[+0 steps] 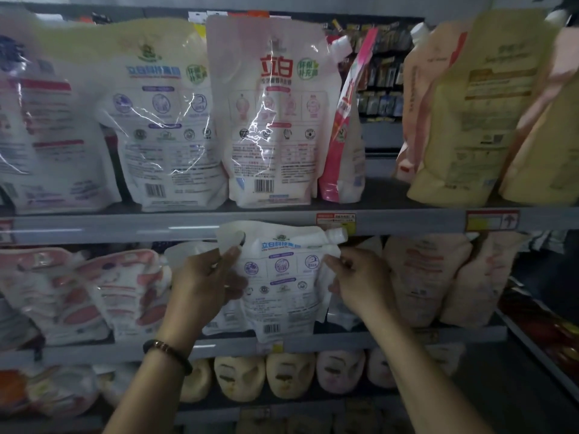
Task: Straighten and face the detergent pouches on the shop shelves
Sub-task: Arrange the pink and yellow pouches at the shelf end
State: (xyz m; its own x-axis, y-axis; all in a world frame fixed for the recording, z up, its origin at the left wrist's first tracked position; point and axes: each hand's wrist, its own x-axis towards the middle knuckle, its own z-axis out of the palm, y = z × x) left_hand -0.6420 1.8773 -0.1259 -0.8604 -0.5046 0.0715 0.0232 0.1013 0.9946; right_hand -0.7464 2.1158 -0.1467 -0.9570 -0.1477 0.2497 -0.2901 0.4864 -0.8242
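Currently held: white blue-printed plastic pouch (283, 277), long axis upright
Left hand (203, 285): grasping left edge
Right hand (357, 278): pinching right edge

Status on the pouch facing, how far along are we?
Looks done: on the top shelf, the blue-print pouch and the red-print pouch stand upright and square. In hand: the left hand and right hand hold the white pouch on the middle shelf by its side edges. Left: the pink pouch on top is turned edge-on, and the slumped pouches at middle left lean over.
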